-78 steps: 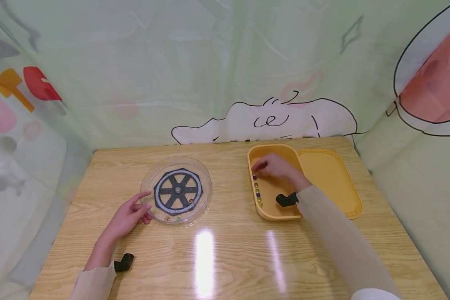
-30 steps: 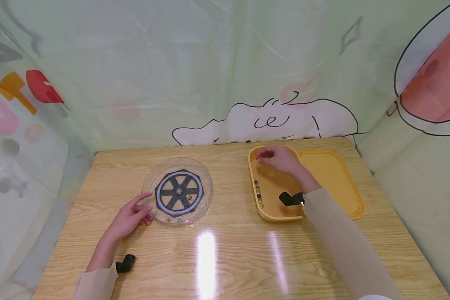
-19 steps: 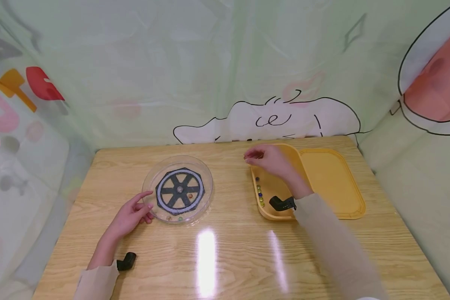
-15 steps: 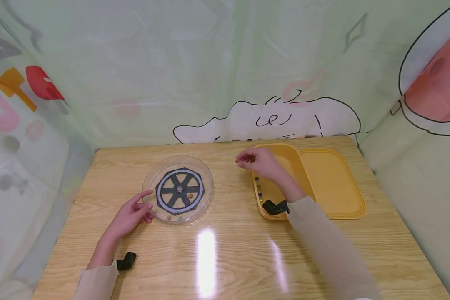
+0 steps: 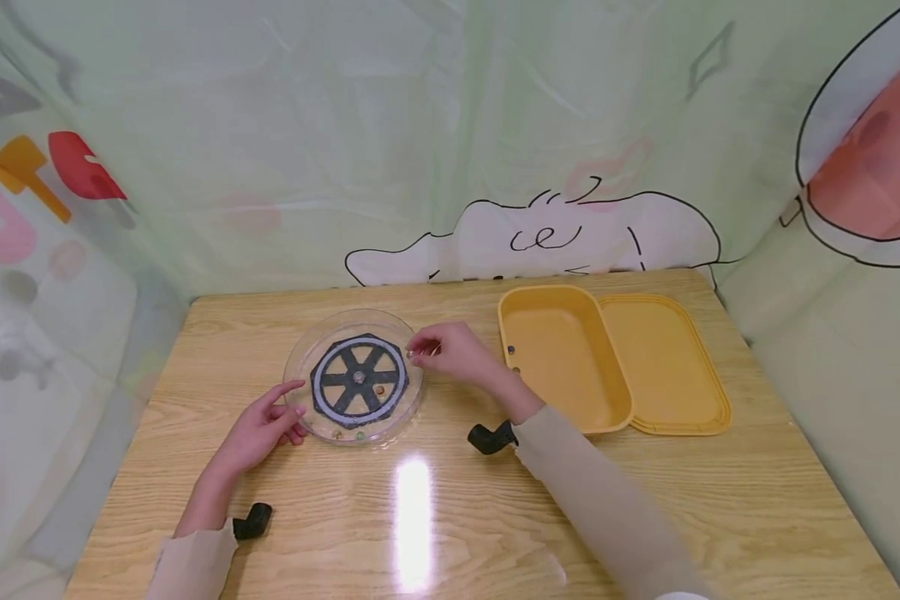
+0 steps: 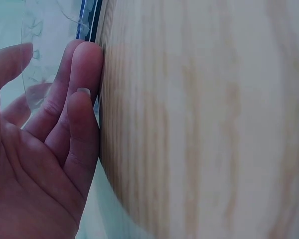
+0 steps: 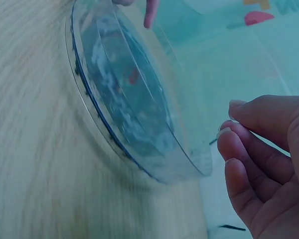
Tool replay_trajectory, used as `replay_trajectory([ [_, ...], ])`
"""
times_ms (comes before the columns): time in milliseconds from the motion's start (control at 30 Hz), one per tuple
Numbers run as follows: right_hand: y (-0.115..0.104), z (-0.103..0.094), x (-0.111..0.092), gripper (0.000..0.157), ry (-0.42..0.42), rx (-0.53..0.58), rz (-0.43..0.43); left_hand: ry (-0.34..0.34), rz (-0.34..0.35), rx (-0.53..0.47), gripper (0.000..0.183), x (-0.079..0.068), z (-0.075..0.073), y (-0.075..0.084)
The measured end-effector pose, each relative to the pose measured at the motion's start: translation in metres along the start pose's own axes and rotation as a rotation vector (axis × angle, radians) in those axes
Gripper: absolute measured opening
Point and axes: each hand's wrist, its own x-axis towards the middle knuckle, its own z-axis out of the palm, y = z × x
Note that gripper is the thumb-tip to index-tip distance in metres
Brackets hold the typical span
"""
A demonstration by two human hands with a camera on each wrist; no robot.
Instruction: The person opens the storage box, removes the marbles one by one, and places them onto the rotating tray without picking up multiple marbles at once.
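In the head view, a clear round dish (image 5: 412, 407) stands on the left half of the table. A black six-spoked wheel shape (image 5: 334, 382) with a pale ring shows through it. Around it lie an orange-brown marble (image 5: 379, 390), a brown one (image 5: 337, 435) and a green one (image 5: 360, 435). My left hand (image 5: 261, 429) rests with relaxed fingers at the dish's left rim; the left wrist view has its fingers against the clear wall (image 6: 45, 67). At the right rim, my right hand (image 5: 453, 350) pinches a small glassy marble (image 7: 232, 120) between thumb and fingertips, mostly hidden by them.
A yellow tray (image 5: 618, 392) stands to the right, with dark marbles (image 5: 511, 350) along its left wall. Beside it lies a flat yellow lid (image 5: 663, 367). Patterned pale sheeting (image 5: 307, 167) hangs behind the wooden table (image 5: 330, 533).
My right hand has left the yellow tray with the marble and moved left and nearer to the dish's right rim. The left hand has stayed in place at the dish.
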Motion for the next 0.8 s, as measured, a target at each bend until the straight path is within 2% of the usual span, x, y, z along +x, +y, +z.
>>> replay_trajectory([
  [367, -0.019, 0.034, 0.014, 0.015, -0.093, 0.043, 0.019, -0.013, -0.025, -0.001, 0.048, -0.01, 0.002, 0.03],
  [800, -0.021, 0.047, 0.016, 0.011, -0.098, 0.083, -0.004, -0.012, -0.015, 0.016, 0.047, -0.01, 0.003, 0.031],
])
